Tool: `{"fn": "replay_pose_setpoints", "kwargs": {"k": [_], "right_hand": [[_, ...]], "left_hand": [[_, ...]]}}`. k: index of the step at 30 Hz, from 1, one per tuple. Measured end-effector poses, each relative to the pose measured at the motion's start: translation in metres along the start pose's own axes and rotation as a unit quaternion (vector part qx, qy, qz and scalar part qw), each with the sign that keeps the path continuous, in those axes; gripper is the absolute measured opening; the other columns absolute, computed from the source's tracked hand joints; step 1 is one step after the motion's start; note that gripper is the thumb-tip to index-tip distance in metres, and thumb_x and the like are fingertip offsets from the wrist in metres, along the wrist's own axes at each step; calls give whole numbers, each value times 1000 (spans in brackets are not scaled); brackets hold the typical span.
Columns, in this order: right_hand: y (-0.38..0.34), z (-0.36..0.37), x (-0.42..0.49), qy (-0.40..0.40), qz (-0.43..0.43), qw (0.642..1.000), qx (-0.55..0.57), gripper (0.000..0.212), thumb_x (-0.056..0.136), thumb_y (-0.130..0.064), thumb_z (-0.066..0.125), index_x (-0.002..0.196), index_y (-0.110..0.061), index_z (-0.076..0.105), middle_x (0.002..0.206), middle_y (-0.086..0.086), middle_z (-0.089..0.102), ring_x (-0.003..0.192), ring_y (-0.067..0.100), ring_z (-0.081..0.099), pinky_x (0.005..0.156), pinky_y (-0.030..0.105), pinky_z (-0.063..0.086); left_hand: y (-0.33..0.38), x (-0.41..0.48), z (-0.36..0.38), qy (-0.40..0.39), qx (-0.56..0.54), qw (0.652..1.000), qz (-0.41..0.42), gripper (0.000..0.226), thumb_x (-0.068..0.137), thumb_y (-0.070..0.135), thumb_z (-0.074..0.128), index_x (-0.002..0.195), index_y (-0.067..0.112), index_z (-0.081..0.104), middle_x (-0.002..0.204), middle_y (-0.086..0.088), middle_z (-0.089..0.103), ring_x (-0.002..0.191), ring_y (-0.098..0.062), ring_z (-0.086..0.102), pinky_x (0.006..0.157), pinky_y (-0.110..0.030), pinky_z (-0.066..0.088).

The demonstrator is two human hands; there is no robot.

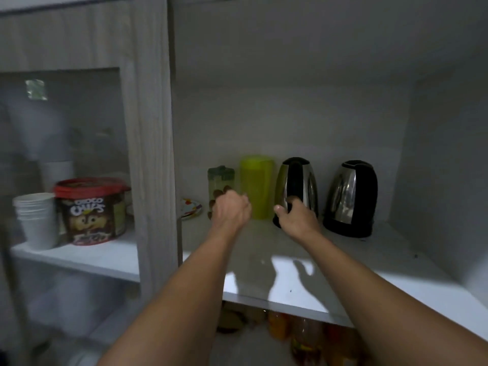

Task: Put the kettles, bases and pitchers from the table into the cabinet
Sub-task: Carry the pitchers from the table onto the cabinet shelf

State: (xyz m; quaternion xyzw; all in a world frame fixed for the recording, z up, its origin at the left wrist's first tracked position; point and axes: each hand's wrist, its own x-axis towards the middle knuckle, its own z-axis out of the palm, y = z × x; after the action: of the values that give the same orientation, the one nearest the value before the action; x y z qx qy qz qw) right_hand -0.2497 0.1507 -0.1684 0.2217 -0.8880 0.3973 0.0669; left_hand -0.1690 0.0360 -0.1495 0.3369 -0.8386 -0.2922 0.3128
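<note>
Inside the white cabinet shelf (396,276), the left hand (232,207) grips a clear green-lidded pitcher (220,180) beside a yellow-green plastic pitcher (256,180); the right hand (295,216) clasps a steel-and-black kettle (297,180), another steel kettle (351,196) just right.

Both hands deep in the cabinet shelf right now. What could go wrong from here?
1. The left hand grips the clear pitcher right beside the yellow-green pitcher; shifting it may knock that one.
2. The right hand holds the left kettle low down, which sits tilted; letting go may tip it toward the right kettle.
3. The small plate lies just left of the clear pitcher and may get bumped.
</note>
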Motion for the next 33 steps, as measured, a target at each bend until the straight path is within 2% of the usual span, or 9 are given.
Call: {"fn": "replay_pose_setpoints", "kwargs": {"k": [4, 10, 17, 20, 26, 30, 33], "right_hand": [[-2, -13, -61, -38, -55, 998, 21, 50, 99, -43, 50, 142, -17, 46, 140, 16, 58, 130, 35, 52, 102, 38, 42], [-24, -9, -145, -115, -78, 989, 58, 54, 101, -42, 47, 147, -15, 41, 151, 10, 48, 137, 33, 46, 106, 37, 38], [-116, 21, -258, -201, -163, 961, 94, 50, 101, -42, 46, 144, -17, 44, 148, 9, 51, 132, 34, 51, 103, 38, 41], [-166, 42, -317, -234, -201, 944, 118, 47, 99, -42, 49, 139, -19, 48, 143, 13, 56, 126, 36, 55, 102, 38, 45], [-262, 90, -481, -310, -263, 902, 146, 50, 100, -41, 49, 142, -14, 48, 145, 15, 54, 133, 36, 50, 106, 41, 40], [-300, 130, -610, -400, -335, 846, 114, 52, 99, -41, 49, 143, -15, 46, 144, 15, 54, 130, 36, 51, 101, 39, 42], [-319, 157, -680, -438, -358, 819, 97, 51, 98, -44, 49, 141, -17, 47, 143, 15, 55, 128, 35, 52, 99, 40, 43]], "left_hand": [[-5, -70, -24, 47, 18, 999, -16, 51, 102, 37, 42, 136, -1, 46, 141, -24, 43, 131, -41, 44, 108, -49, 35], [-37, -155, -87, 87, 65, 993, -53, 47, 102, 38, 41, 134, 4, 48, 138, -18, 46, 127, -36, 47, 109, -50, 37], [-114, -236, -218, 195, 98, 967, -133, 47, 99, 38, 45, 131, 4, 50, 135, -19, 49, 124, -38, 50, 106, -52, 42], [-151, -284, -280, 223, 126, 953, -162, 48, 102, 38, 42, 134, 4, 47, 137, -18, 46, 124, -36, 49, 104, -47, 42], [-243, -405, -419, 274, 184, 908, -258, 51, 102, 39, 39, 136, 2, 46, 142, -22, 43, 127, -40, 46, 105, -50, 41], [-314, -502, -513, 300, 215, 862, -348, 48, 102, 38, 39, 132, 2, 48, 140, -23, 43, 125, -44, 45, 106, -53, 39], [-358, -556, -555, 311, 211, 831, -409, 46, 101, 37, 40, 131, 3, 48, 139, -22, 43, 124, -42, 46, 104, -51, 40]]}}
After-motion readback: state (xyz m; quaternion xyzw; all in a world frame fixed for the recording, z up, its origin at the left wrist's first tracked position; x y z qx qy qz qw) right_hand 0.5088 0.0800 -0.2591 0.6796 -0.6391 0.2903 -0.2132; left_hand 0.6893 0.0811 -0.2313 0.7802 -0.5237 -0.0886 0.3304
